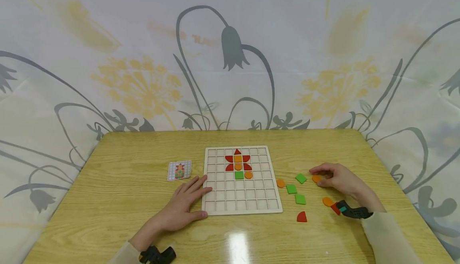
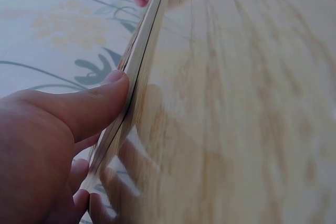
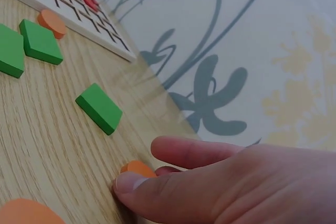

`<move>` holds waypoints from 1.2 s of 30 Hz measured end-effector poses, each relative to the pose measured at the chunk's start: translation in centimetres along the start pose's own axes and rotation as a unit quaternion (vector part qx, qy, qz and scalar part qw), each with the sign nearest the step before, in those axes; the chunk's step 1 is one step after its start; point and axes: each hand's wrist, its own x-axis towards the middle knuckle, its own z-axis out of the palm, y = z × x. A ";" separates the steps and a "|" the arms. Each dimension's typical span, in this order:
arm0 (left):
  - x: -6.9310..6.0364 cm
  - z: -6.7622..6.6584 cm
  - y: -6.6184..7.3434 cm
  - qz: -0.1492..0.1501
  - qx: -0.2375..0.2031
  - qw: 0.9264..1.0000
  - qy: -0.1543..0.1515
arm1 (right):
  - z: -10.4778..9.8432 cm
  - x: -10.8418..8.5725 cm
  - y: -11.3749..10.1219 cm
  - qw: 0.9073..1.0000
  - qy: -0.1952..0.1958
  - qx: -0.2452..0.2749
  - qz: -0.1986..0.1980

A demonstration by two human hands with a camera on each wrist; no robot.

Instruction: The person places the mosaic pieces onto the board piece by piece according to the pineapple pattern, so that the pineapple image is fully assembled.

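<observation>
My left hand (image 1: 179, 210) lies with fingers spread against the left edge of a white grid board (image 1: 219, 206). In the left wrist view the thumb (image 2: 100, 103) touches the board's side. My right hand (image 1: 338, 178) is at the right, pinching an orange round piece (image 3: 137, 168) between thumb and fingers, low at the tabletop. On the board, red pieces (image 1: 229, 159), orange pieces (image 1: 248, 175) and a green square (image 1: 238, 175) form a figure in the upper middle. Nearest the right hand lies a loose green square (image 1: 301, 178).
Between board and right hand lie more green squares (image 1: 291, 189) and an orange disc (image 1: 280, 183). Another orange disc (image 1: 327, 201) and a red quarter-circle (image 1: 302, 216) lie nearer the front. A pattern card (image 1: 172, 172) lies left of the board on the wooden table (image 1: 125, 152).
</observation>
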 end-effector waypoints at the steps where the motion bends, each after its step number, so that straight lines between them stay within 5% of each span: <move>1: 0.0 0.0 0.0 0.001 0.001 1.000 0.000 | 0.1 0.0 0.0 1.000 0.004 -0.007 0.002; 10: -0.1 0.1 -0.1 -0.001 0.004 1.000 0.002 | 0.4 0.0 -0.4 1.000 0.019 -0.022 0.010; 20: 0.0 0.1 -0.2 -0.008 -0.001 1.000 -0.002 | -0.1 -0.3 0.1 0.999 0.003 -0.014 -0.034; 29: -0.1 0.2 -0.3 -0.010 0.000 1.000 -0.003 | 0.1 -0.1 0.3 1.000 0.016 -0.014 -0.002; 36: -0.1 0.2 -0.4 -0.006 0.006 1.000 -0.003 | 0.4 0.0 0.1 0.999 0.022 0.036 0.032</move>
